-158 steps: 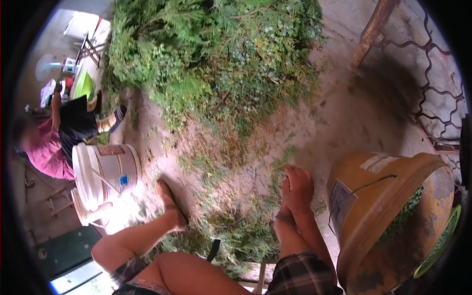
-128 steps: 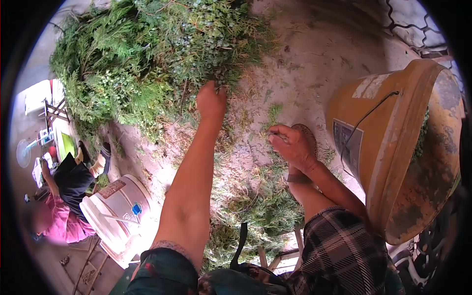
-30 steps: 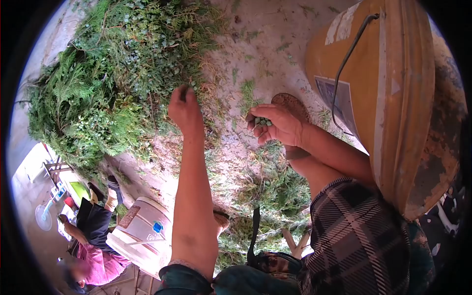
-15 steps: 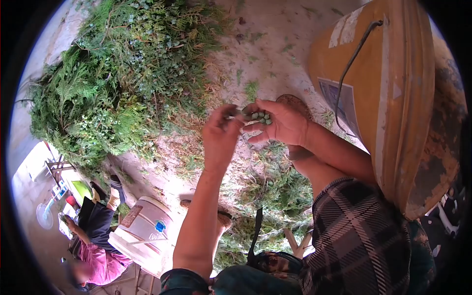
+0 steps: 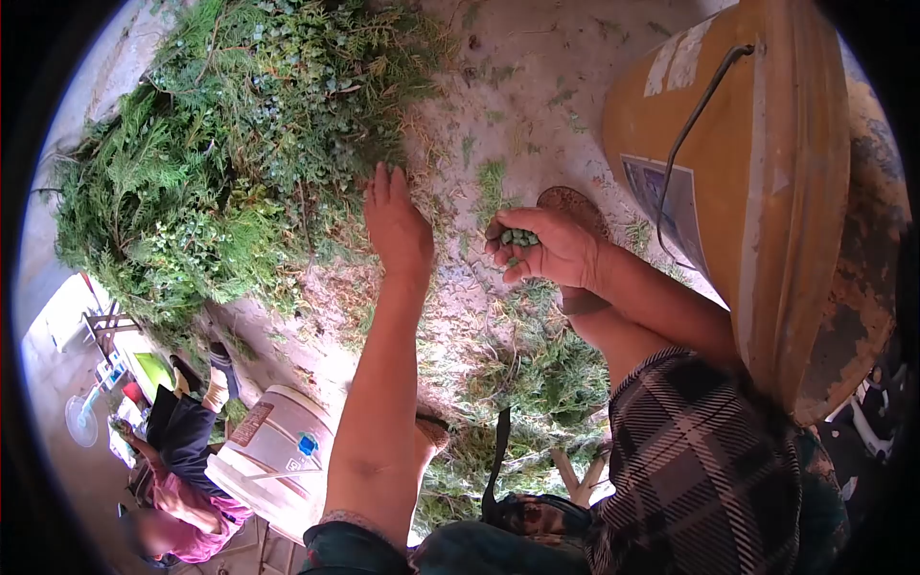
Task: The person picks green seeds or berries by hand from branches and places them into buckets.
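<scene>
My right hand [image 5: 551,247] is cupped with its fingers curled in, cradling several small green seed cones [image 5: 518,237] in the palm. Away from it to the left, my left hand [image 5: 399,225] has its fingers stretched out, with no item showing in it. Its fingertips are at the right edge of a big heap of cut evergreen branches [image 5: 144,158], where bluish-green cones sit among the leaves.
A large yellow bucket [image 5: 704,115] with a wire handle stands close on my right. More green cuttings [image 5: 565,359] lie on the floor near my feet. At lower left, a person in a pink top [image 5: 196,513] sits beside a white bucket [image 5: 287,446].
My left hand has left my right hand and moved up and left to the branch heap. My right hand's fingers have curled further around the cones.
</scene>
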Demonstrator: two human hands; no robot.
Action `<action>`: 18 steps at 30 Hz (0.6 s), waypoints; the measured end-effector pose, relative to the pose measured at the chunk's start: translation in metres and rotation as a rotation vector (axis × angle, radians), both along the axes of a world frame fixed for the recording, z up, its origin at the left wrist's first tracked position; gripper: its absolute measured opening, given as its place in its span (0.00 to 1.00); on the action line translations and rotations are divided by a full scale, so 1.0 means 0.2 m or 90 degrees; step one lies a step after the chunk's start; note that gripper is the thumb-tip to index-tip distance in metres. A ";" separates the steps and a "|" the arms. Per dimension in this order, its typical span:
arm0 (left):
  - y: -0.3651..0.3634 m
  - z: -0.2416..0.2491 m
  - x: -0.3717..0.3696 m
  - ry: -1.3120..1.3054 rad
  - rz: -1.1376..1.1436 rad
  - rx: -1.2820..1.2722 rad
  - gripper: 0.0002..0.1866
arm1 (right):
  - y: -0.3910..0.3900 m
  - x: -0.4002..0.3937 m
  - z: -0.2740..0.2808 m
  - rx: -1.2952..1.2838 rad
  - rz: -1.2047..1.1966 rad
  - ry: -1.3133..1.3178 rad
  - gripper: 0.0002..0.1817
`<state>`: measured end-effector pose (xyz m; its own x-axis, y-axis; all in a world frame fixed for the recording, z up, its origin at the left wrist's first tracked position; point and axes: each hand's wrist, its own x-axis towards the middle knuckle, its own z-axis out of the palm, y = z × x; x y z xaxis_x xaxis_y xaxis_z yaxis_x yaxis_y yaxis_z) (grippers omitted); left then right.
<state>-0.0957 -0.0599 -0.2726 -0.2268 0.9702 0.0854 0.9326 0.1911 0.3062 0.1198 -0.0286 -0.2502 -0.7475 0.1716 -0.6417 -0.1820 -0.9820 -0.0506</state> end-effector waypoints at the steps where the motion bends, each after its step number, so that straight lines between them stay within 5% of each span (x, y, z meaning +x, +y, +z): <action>1: -0.04 0.02 0.01 -0.020 -0.017 -0.008 0.22 | -0.01 -0.01 0.00 0.009 0.001 0.001 0.14; 8: -0.10 -0.01 -0.05 -0.140 0.024 0.090 0.15 | -0.02 0.00 -0.01 0.006 0.003 -0.006 0.14; 10: -0.06 0.02 -0.07 -0.353 0.233 0.012 0.13 | -0.01 0.01 -0.02 0.012 0.007 0.005 0.13; 14: -0.02 0.32 0.11 -0.344 0.289 0.022 0.13 | 0.00 0.01 0.01 0.039 0.020 0.007 0.13; 18: -0.16 0.41 0.29 -0.713 0.164 -0.100 0.14 | 0.00 -0.03 0.07 0.011 -0.024 -0.004 0.13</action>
<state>-0.0371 -0.0928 -0.1904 -0.2922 0.8661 -0.4055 0.0828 0.4453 0.8915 0.1136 -0.0284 -0.2358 -0.7364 0.2102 -0.6430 -0.2179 -0.9736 -0.0687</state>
